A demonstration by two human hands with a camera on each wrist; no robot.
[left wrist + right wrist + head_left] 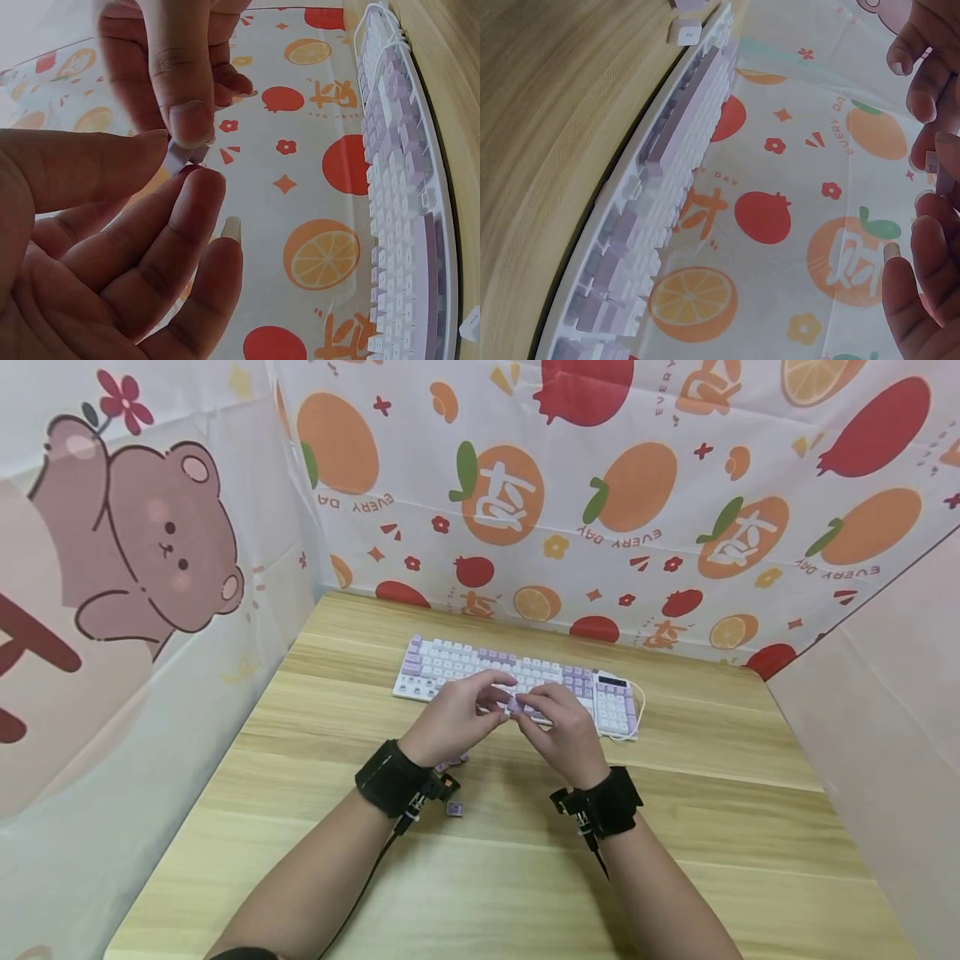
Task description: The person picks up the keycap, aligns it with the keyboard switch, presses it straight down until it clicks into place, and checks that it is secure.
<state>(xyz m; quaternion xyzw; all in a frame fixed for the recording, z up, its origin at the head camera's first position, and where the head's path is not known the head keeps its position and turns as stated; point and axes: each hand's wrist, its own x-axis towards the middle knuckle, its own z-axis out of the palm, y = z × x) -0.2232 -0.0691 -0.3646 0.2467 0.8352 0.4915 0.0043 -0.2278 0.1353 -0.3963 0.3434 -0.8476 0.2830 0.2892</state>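
A small purple keycap (pixel 514 703) is held up over the front edge of a white and purple keyboard (pixel 450 662). My left hand (pixel 459 714) pinches it from the left, thumb and fingertip at its sides in the left wrist view. From the other side my right hand (pixel 562 727) grips the same keycap, and its thumb covers part of it. Beside the long purple space bar (pixel 682 112), the right wrist view shows a gap in the bottom row with a bare switch (pixel 632 187).
A loose purple keycap (pixel 455 809) lies on the wooden table (pixel 712 827) between my forearms. More keycaps (pixel 450 764) sit partly hidden by my left wrist. Beyond the keyboard rises a fruit-print cloth (pixel 555 560). A pale cable (pixel 641 702) loops at the keyboard's right end.
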